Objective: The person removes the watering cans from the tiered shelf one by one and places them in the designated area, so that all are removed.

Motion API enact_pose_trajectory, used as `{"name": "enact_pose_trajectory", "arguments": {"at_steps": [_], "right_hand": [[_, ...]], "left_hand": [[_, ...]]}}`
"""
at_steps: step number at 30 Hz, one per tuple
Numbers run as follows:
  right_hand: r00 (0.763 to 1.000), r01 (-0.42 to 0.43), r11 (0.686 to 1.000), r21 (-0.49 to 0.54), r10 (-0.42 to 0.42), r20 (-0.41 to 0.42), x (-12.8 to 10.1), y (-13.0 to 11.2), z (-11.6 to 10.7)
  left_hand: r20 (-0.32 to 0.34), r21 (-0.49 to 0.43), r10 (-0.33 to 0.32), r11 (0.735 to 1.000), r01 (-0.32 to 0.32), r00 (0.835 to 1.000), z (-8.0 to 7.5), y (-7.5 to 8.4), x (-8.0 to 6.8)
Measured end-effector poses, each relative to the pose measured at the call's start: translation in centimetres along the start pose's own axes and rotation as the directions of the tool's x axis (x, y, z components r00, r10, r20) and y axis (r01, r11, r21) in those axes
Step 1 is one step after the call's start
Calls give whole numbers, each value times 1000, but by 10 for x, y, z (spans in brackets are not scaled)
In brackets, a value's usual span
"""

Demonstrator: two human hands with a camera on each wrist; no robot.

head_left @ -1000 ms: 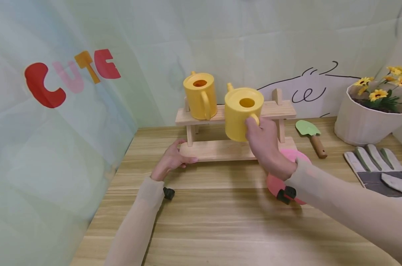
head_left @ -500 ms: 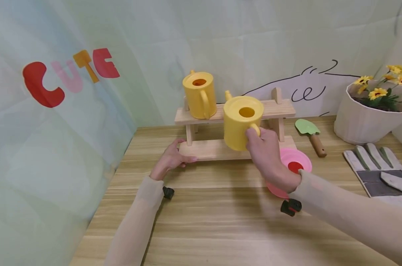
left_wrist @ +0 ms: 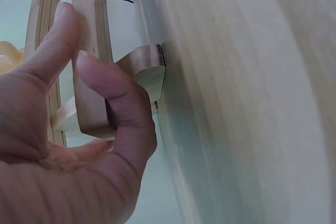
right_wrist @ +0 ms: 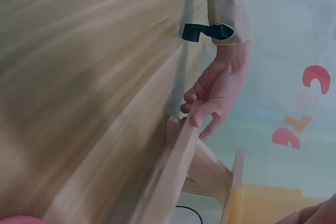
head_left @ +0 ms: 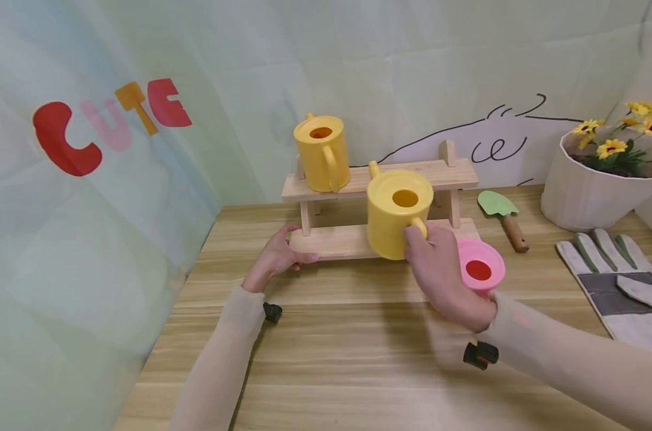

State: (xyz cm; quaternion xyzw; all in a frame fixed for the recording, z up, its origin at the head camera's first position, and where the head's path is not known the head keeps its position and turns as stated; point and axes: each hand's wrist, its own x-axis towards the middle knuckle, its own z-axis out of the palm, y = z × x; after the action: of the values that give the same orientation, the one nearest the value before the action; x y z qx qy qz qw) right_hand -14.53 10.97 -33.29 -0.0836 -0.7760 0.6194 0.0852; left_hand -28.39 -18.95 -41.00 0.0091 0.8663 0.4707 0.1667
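Observation:
My right hand [head_left: 439,269] holds a yellow watering can [head_left: 387,224] by its handle, in front of the two-tier wooden shelf [head_left: 331,242]. The can is upright, spout pointing away, and overlaps the lower tier in the head view. With thumb on top and fingers beneath, my left hand [head_left: 279,254] grips the lower tier's left end; the left wrist view shows those fingers curled round the board [left_wrist: 92,98]. On the upper tier's left side stands a second yellow watering can [head_left: 320,155]. Part of the held can [right_wrist: 268,203] shows low in the right wrist view.
A pink object with a round rim and red opening [head_left: 479,269] stands beside my right wrist, partly hidden by it. Further right lie a green trowel [head_left: 506,218] and grey-white gloves [head_left: 616,281]. A white pot [head_left: 590,185] of yellow flowers stands at the back right.
My right hand has lowered the watering can from upper-tier height to the lower tier and drawn it closer. More of the pink object shows. My left hand stays on the shelf.

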Motion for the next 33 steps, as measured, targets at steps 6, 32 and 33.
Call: {"name": "enact_pose_trajectory", "arguments": {"at_steps": [6, 32, 33], "right_hand": [[1000, -25, 1000, -14, 25, -13, -6, 6, -1], [996, -79, 997, -23, 80, 35, -30, 51, 4], [996, -84, 996, -25, 85, 37, -31, 52, 4]], "left_hand": [[2, 10, -5, 1000, 5, 1000, 0, 1, -1], [13, -7, -15, 1000, 15, 1000, 0, 1, -1], [14, -6, -13, 1000, 14, 1000, 0, 1, -2]]}}
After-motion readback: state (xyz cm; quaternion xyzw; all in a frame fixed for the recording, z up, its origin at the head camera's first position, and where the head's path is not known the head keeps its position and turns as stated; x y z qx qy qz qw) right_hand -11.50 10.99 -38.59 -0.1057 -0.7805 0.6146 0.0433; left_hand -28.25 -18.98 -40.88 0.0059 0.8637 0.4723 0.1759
